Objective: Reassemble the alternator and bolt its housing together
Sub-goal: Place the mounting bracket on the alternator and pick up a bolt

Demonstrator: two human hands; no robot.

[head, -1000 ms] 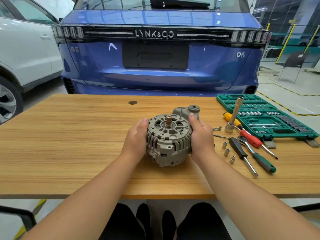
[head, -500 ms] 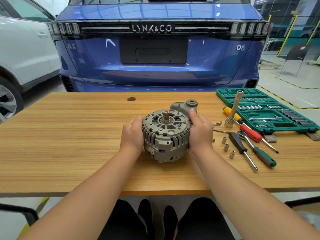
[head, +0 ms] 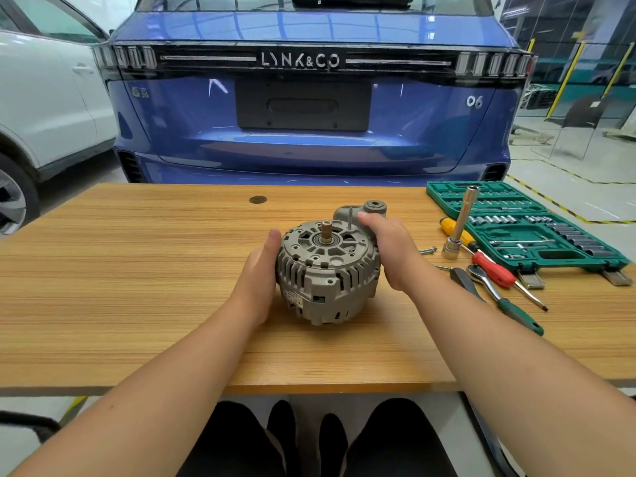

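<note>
Alternator [head: 327, 273] sits on the counter [head: 137, 287], left hand [head: 256, 273] and right hand [head: 392, 249] each with a curled grip holding its sides.

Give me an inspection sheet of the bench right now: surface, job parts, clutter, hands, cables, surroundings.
Surface: wooden table, round grommet hole near its far edge.
Job's things: grey cast-metal alternator standing on the table, shaft up; loose bolt to its right.
Clutter: green socket-set case open; upright extension bar; red-handled screwdriver; ratchet.
Hands: left hand and right hand grip the housing's sides.
Cables: nothing seen.
Surroundings: blue car behind; white car at left.
</note>
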